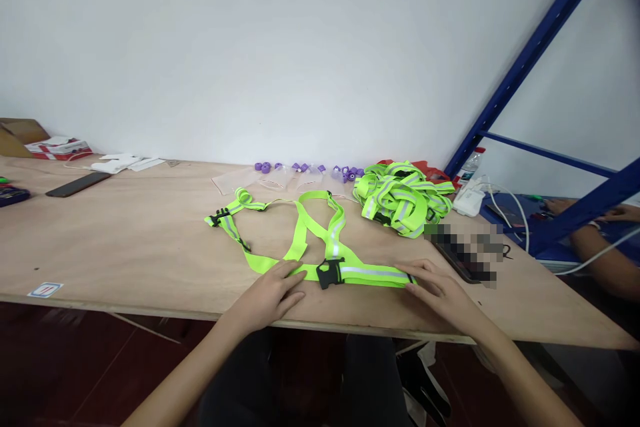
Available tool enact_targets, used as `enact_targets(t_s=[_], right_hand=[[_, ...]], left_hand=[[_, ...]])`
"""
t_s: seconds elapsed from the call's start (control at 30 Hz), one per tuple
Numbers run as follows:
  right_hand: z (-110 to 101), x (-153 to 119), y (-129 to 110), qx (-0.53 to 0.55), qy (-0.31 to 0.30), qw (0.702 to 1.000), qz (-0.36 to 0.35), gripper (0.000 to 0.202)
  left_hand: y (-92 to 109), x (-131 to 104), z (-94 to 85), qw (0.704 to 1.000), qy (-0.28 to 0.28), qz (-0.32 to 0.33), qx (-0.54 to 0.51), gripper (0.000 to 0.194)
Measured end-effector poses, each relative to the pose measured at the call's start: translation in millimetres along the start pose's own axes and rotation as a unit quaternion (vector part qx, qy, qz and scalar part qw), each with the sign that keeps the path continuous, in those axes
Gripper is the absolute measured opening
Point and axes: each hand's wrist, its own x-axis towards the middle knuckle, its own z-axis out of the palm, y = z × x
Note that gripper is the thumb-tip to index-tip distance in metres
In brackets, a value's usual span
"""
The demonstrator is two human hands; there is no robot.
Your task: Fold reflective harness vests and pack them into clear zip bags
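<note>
A neon-yellow reflective harness vest (pixel 333 233) with silver stripes lies spread on the wooden table, its straps forming loops. My left hand (pixel 270 297) rests on its front strap, fingers stretched out and thumb apart. A black side-release buckle (pixel 330 273) sits on the strap between my hands. At the right end of the waist strap, my right hand (pixel 440 290) touches the band with straight fingers above and thumb below, spread apart. Black strap adjusters (pixel 219 217) and a small rolled strap end (pixel 243 196) show on the vest's left part.
Behind on the right is a heap of similar reflective straps (pixel 403 200). Clear plastic bags (pixel 280 177) and several purple rolls (pixel 265 167) line the wall. A partly blurred dark phone (pixel 460 257), blue metal frame (pixel 525 60) and another person's arm (pixel 607 253) are at right.
</note>
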Motion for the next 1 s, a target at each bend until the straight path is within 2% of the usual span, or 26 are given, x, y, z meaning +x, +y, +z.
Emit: enact_targets(t_s=[0.23,0.33,0.43,0.57,0.63,0.67,0.73,0.8,0.87,0.93,1.0], right_hand=[[-17.8,-11.7,30.6,-0.02,0.049,0.998,0.033,0.064],[-20.3,-17.9,36.6,-0.026,0.058,0.997,0.044,0.065],[-18.7,-21.0,32.9,-0.019,0.049,0.998,0.044,0.06],[-12.7,-22.6,31.4,-0.006,0.049,0.998,0.04,0.056],[-9.2,-23.9,34.8,0.006,0.059,0.997,0.044,0.057],[-7.6,-24.7,36.8,0.012,0.064,0.997,0.046,0.057],[-5.3,-25.8,39.4,0.022,0.072,0.996,0.048,0.057],[-4.8,-26.4,39.3,0.025,0.071,0.996,0.046,0.058],[-5.6,-26.4,36.6,0.021,0.067,0.996,0.046,0.057],[-6.7,-26.3,33.1,0.014,0.061,0.997,0.049,0.057],[-7.2,-26.2,30.9,0.01,0.059,0.997,0.049,0.057]], left_hand=[[2.3,-14.4,-3.5,0.999,-0.013,0.001,0.038,0.04],[2.1,-17.6,-2.9,0.999,0.007,0.006,0.037,0.038],[8.9,-11.9,-0.6,0.999,0.041,-0.001,0.035,0.032],[41.2,19.7,7.1,0.995,0.102,-0.006,-0.02,0.024],[62.4,45.6,16.5,0.991,0.095,-0.044,-0.082,0.022],[71.8,60.0,22.9,0.988,0.087,-0.079,-0.105,0.024],[85.4,88.5,38.3,0.979,0.059,-0.125,-0.152,0.045],[91.1,112.4,54.4,0.97,0.06,-0.152,-0.179,0.057],[90.5,127.2,67.3,0.963,0.081,-0.156,-0.204,0.049],[86.4,131.3,73.8,0.955,0.11,-0.152,-0.228,0.038],[81.4,125.8,73.9,0.95,0.13,-0.15,-0.241,0.031]])
